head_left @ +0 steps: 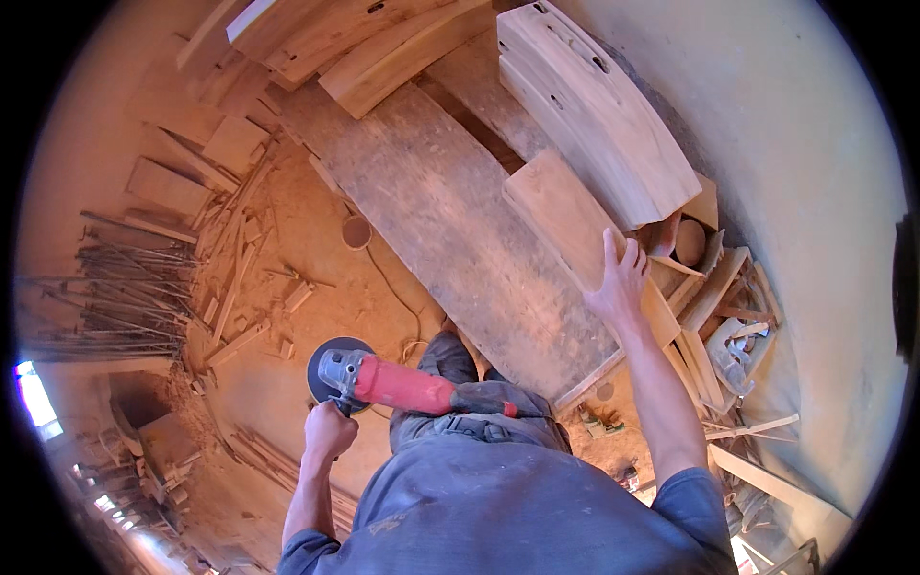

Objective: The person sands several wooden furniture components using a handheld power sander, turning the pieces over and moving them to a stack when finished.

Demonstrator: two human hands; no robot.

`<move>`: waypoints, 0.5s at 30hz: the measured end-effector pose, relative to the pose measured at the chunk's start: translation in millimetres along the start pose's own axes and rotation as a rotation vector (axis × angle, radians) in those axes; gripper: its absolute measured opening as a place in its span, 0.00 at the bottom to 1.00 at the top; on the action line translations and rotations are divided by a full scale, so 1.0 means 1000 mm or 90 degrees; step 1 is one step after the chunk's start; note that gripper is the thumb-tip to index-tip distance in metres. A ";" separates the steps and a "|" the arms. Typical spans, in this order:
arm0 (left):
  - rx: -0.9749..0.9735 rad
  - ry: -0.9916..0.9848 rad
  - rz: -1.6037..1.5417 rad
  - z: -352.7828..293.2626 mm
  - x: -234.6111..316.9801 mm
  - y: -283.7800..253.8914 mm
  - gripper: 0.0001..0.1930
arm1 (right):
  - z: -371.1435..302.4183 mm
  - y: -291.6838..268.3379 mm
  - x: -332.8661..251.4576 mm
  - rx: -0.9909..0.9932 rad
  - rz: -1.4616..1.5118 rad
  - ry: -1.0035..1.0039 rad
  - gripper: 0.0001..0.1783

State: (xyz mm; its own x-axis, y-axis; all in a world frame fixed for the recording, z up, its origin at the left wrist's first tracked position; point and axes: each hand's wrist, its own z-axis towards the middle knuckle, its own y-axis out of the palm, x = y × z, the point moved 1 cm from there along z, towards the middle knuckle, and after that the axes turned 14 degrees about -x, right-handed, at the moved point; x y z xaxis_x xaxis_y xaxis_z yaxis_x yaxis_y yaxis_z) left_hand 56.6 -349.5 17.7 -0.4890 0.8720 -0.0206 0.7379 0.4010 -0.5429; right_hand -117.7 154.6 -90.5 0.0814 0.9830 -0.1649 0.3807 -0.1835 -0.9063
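My left hand [331, 431] is closed round the black side handle of a red angle grinder [407, 385]. The tool lies across in front of my waist, its round dark disc [317, 369] pointing left. I cannot tell from this view whether the disc turns. On the right, my right hand [619, 284] rests on a thick, smooth wooden block [556, 206], fingers apart over its surface near the right edge. That block lies on the worn workbench [450, 220], beside a larger curved wooden piece [604, 115] with slots cut in it.
More shaped timber [402, 57] is stacked at the bench's far end. Offcuts and a litter-filled box [738, 350] stand between bench and right wall. Metal clamps or bars [134, 287] lie at the left. A cord [393, 278] crosses the dusty floor, among wood scraps [240, 340].
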 end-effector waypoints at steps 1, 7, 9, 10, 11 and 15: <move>-0.008 -0.005 0.007 -0.001 0.007 -0.004 0.11 | -0.006 0.004 0.000 0.007 0.007 -0.016 0.65; 0.000 0.013 0.051 0.005 0.020 -0.006 0.10 | -0.058 0.016 -0.048 -0.050 -0.005 -0.046 0.63; -0.001 0.032 0.074 0.010 0.031 -0.010 0.10 | -0.067 0.024 -0.066 -0.064 0.011 -0.008 0.61; -0.002 0.039 0.087 0.010 0.041 -0.015 0.10 | -0.071 0.034 -0.075 -0.065 0.026 0.021 0.60; -0.004 0.048 0.101 0.009 0.051 -0.019 0.09 | -0.075 0.040 -0.079 -0.065 0.041 0.050 0.59; 0.058 0.119 0.183 0.003 0.087 -0.035 0.10 | -0.095 0.049 -0.083 0.078 0.142 -0.022 0.48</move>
State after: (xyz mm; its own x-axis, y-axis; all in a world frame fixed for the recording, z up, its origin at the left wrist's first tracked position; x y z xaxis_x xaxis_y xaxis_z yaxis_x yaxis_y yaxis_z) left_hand -13.6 -288.6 32.5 -0.1670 0.9854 -0.0337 0.7847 0.1121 -0.6097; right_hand -18.2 62.5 -84.2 0.1183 0.9184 -0.3775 0.2418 -0.3954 -0.8861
